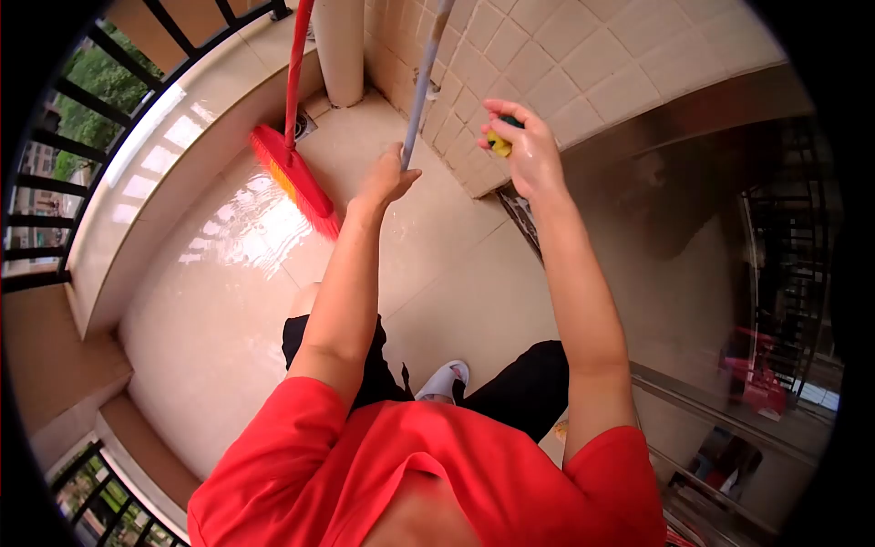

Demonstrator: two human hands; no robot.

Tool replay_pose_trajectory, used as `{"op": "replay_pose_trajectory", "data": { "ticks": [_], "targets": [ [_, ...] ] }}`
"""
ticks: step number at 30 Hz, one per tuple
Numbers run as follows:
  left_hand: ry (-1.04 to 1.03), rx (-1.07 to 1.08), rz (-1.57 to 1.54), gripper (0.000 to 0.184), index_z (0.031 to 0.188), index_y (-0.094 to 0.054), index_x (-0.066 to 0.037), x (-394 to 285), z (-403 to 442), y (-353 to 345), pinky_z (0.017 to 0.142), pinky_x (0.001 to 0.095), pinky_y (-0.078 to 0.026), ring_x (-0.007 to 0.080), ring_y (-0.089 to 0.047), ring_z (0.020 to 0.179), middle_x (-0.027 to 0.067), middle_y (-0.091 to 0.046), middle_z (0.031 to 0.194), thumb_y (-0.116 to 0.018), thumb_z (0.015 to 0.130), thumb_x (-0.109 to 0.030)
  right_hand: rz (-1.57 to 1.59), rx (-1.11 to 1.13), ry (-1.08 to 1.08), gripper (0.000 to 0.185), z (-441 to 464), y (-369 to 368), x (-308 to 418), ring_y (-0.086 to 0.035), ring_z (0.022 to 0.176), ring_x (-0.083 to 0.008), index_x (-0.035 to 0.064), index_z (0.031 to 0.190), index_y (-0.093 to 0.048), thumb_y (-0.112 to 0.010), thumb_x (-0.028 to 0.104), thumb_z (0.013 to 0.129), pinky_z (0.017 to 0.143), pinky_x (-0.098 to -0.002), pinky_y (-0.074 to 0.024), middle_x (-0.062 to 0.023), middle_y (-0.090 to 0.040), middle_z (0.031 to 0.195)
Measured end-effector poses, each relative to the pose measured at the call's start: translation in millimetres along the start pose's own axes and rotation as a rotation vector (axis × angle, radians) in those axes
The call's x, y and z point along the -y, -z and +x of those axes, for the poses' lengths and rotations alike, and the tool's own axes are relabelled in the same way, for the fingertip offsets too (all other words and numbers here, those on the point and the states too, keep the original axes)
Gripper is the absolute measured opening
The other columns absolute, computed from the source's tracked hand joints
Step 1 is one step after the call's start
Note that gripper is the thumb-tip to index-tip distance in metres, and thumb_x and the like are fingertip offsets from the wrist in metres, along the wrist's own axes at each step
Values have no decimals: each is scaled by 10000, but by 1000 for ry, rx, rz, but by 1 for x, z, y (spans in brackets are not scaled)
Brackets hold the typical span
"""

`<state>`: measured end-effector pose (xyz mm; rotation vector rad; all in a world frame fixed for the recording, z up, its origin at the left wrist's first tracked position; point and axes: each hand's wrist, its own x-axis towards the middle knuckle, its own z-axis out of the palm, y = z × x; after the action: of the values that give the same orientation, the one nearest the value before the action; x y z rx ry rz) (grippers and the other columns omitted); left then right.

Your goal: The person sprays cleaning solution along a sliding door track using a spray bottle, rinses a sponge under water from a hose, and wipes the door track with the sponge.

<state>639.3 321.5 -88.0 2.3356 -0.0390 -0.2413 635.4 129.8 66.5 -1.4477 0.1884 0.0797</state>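
Left grip (385, 180) wraps one grey pole (424, 82) at twelve o'clock, right grip (531, 155) pinches one yellow-and-green sponge (499, 144) at one, one red broom (305, 185) at eleven!

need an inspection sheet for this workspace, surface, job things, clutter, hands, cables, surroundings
Surface: pale tiled floor, shiny and wet-looking at the left
Job's things: grey pole, lower end not visible past the grip; yellow and dark green sponge, partly hidden by fingers
Clutter: red broom, head beside the drain
Hands: left hand closed on the pole; right hand gripping the sponge
Cables: nothing seen
Surroundings: tiled wall ahead, pale pipe, black railing at left, dark glossy panel at right
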Motion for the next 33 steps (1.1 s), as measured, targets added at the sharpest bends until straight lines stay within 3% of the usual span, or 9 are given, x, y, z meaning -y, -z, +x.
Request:
{"op": "replay_pose_trajectory", "data": {
  "ticks": [1, 2, 6, 11, 15, 18, 27, 29, 33],
  "targets": [
    [11, -16, 72, 608, 1321, -454, -91, -9, -8, 9, 842, 428, -480, 329, -621, 1003, 177, -641, 1095, -673, 818, -350, 23, -19, -135, 235, -11, 18, -46, -577, 823, -149, -3, 1143, -564, -520, 30, 914, 662, -300, -512, -85, -552, 979],
    [16, 15, 81, 613, 1322, -461, -86, -16, -13, 17, 845, 425, -481, 327, -623, 1008, 178, -640, 1102, -675, 818, -362, 10, -86, -245, 232, -28, 27, -83, -551, 760, -131, 0, 1138, -544, -508, 17, 910, 574, -265, -454, -91, -544, 999],
    [-38, 61, 120, 595, 1296, -502, -80, -35, -28, 29, 858, 410, -482, 320, -625, 1016, 173, -638, 1129, -676, 822, -397, -198, -147, -536, 187, -78, 46, -207, -440, 560, -73, 72, 1061, -541, -487, 205, 942, 443, -219, -329, -7, -518, 772],
    [-62, 95, 213, 505, 1239, -562, -79, -45, -49, 30, 872, 393, -484, 324, -625, 1028, 165, -652, 1116, -670, 830, -354, -480, -321, -383, 384, -111, 40, -318, -493, 520, -206, 21, 818, -571, -430, 353, 951, 510, -356, -406, -84, -547, 625],
    [-49, 93, 284, 473, 1224, -581, -71, -54, -60, 31, 875, 378, -484, 319, -629, 1025, 168, -660, 1095, -665, 833, -323, -419, -448, -339, 497, -135, 40, -319, -523, 552, -305, -51, 633, -500, -426, 342, 928, 606, -434, -426, -189, -541, 589],
    [-85, 95, 251, 477, 1233, -572, -56, -57, -63, 25, 844, 370, -504, 311, -655, 979, 178, -657, 1104, -665, 841, -311, -453, -486, -376, 480, -143, 55, -319, -612, 770, -435, -84, 697, -603, -405, 301, 904, 716, -482, -474, -282, -620, 760],
    [-153, 135, 346, 441, 1233, -579, -54, -93, -69, 17, 814, 363, -532, 309, -673, 950, 177, -661, 1106, -663, 854, -263, -203, -658, -445, 435, -111, 111, -289, -607, 748, -458, -88, 691, -615, -401, 258, 845, 734, -487, -479, -300, -612, 762],
    [-146, 221, 436, 424, 1273, -534, -28, -120, -80, 21, 863, 353, -522, 286, -652, 1014, 186, -645, 1129, -621, 904, -217, -198, -673, -242, 381, -89, 118, -277, -457, 454, -226, -39, 552, -425, -452, 221, 830, 470, -406, -381, -126, -431, 472],
    [-173, 313, 506, 417, 1274, -534, -38, -147, -96, 41, 838, 360, -527, 296, -659, 988, 176, -655, 1111, -620, 900, -201, -373, 183, -416, 374, -89, 139, -199, -535, 455, -257, -48, 631, -553, -481, 260, 830, 426, -406, -430, -142, -527, 529]
  ]
}}
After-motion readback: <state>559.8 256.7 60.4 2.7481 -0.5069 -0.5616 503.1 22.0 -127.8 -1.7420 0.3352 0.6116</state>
